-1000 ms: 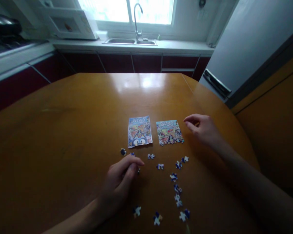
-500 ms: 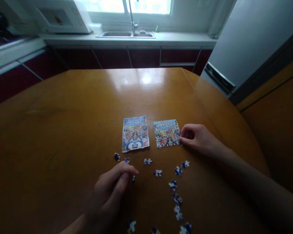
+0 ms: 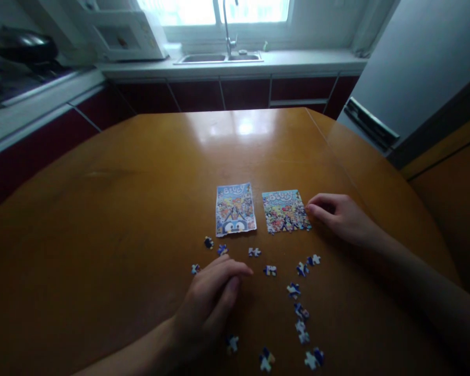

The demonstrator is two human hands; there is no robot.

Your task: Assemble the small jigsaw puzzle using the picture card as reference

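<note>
My left hand (image 3: 215,295) rests low over the table among loose jigsaw pieces, its index finger stretched to the right and its thumb apart from it. Close to its fingers lie a blue piece (image 3: 222,249) and a pale piece (image 3: 270,270); another piece (image 3: 196,269) is at its left. At the right edge of a partly assembled jigsaw puzzle (image 3: 285,211) is my right hand (image 3: 339,214), thumb and index tips brought together. Anything between those tips is too small to make out. A creased picture sheet (image 3: 235,209) with a similar design lies left of the puzzle.
Several more pieces run down the right side, including a white and blue piece (image 3: 293,290) and one near the front (image 3: 314,359). Beyond the wooden table (image 3: 172,156) are a sink (image 3: 203,59), a microwave (image 3: 119,36), a pan (image 3: 23,46) and a fridge (image 3: 407,68).
The view has turned left, so everything sits further right. My left hand has moved right across the pieces, uncovering one at its left. My right hand has shifted slightly along the puzzle's edge.
</note>
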